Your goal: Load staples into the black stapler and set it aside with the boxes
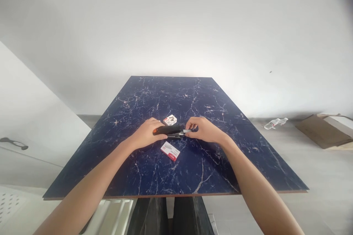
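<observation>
Stapler (171, 129) in half-closed left hand (148, 132)

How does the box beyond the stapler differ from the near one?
Place: far box beyond the black stapler, near box on the wearer's side.
Shape: far box looks chunkier, near box longer and flatter.
Print: far box shows a black picture, near box a grey one.
Shared: both are white with red, on the blue table.

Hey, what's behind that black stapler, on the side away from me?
A small white box sits just beyond the stapler, on the dark blue tabletop. Anything behind the stapler's other end, where the left hand covers it, can't be seen.
</observation>
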Demonstrator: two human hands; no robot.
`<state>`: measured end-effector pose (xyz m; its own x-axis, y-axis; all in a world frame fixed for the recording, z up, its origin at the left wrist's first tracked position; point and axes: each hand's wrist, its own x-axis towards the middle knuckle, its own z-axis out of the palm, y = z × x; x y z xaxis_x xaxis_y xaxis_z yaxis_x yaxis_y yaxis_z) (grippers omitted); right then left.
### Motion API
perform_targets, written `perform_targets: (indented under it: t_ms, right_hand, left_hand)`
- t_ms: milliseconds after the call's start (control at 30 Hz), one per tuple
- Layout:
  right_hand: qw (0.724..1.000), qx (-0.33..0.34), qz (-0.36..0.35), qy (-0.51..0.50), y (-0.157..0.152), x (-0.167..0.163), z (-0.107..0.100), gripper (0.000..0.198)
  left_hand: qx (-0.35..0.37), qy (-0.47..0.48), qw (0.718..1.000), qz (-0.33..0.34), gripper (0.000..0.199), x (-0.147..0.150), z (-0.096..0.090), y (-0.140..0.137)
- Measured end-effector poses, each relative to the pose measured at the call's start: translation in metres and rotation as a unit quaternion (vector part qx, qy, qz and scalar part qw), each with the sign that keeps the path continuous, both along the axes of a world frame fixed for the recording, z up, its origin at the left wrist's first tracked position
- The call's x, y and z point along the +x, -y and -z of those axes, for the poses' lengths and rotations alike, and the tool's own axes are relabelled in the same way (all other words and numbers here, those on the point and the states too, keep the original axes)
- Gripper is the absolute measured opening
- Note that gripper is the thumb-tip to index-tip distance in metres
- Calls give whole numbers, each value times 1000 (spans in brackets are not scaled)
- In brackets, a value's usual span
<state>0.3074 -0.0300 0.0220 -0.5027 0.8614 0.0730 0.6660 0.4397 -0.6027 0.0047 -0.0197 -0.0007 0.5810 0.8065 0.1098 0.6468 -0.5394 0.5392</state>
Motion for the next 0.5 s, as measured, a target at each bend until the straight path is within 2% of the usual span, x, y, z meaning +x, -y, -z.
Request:
perform_targets:
  t_ms: [267,500]
  right_hand:
    - [999,-30,9,12,-4,-2,8,21]
    - [999,-48,8,24,-2,0,2,27]
  left_hand:
    - [0,-1,1000,-2,39,0,-1,0]
    - [-2,-2,1000,-4,43,1,-2,1]
